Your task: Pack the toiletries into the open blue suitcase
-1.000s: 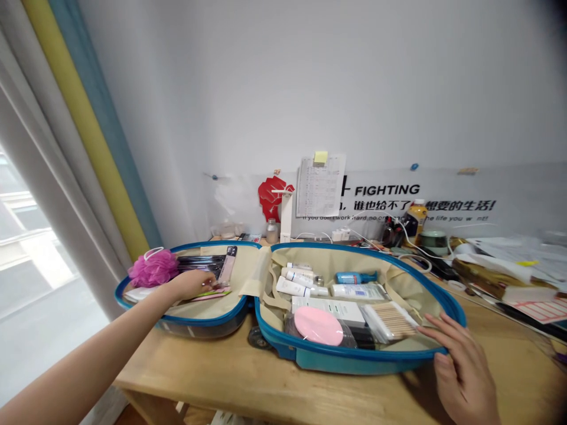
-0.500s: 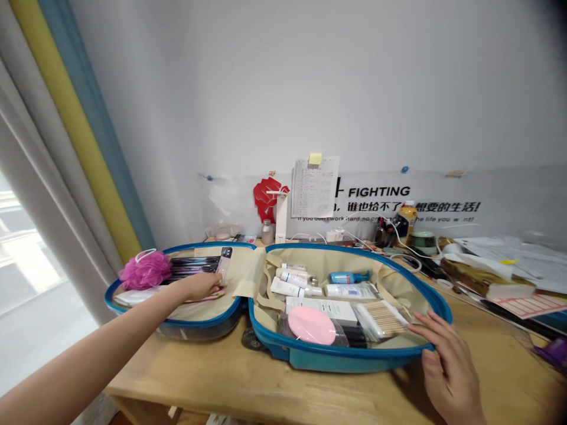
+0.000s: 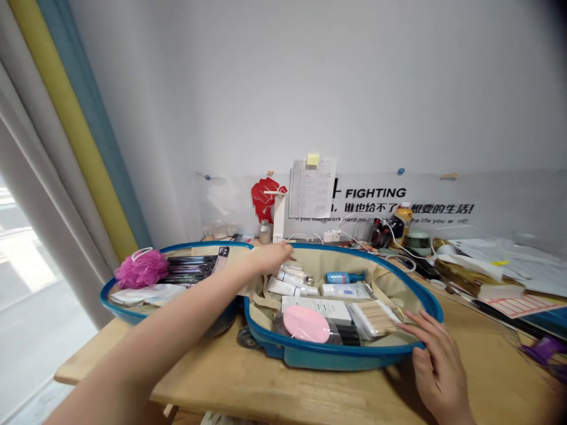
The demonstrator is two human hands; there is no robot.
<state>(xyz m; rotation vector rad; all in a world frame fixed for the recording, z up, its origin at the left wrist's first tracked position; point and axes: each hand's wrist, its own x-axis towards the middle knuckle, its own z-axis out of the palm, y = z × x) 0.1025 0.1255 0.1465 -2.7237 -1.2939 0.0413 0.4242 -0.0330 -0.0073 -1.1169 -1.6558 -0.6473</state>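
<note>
An open blue suitcase (image 3: 354,356) lies flat on a wooden desk (image 3: 274,389). My left hand (image 3: 272,258) reaches across the hinge to the back of the right half, fingers stretched out above white tubes (image 3: 290,282), holding nothing. My right hand (image 3: 432,360) rests on the case's front right rim, fingers spread. The right half holds a pink pad (image 3: 306,324), a white box (image 3: 321,306), a pack of cotton swabs (image 3: 376,319) and a blue bottle (image 3: 341,277). The left half holds a pink bath pouf (image 3: 140,270), dark brushes (image 3: 188,268) and white packets (image 3: 146,294).
Behind the case stand a small jar (image 3: 264,231), a white stand (image 3: 279,217), an orange bottle (image 3: 402,221) and cables. Papers and books (image 3: 478,277) pile up at the right. A clear wall board carries a note sheet (image 3: 311,188). Curtains (image 3: 66,153) hang at the left.
My left hand has left the flat packets in the left half and swung right, over the hinge, to the back of the right half. My right hand stays on the rim.
</note>
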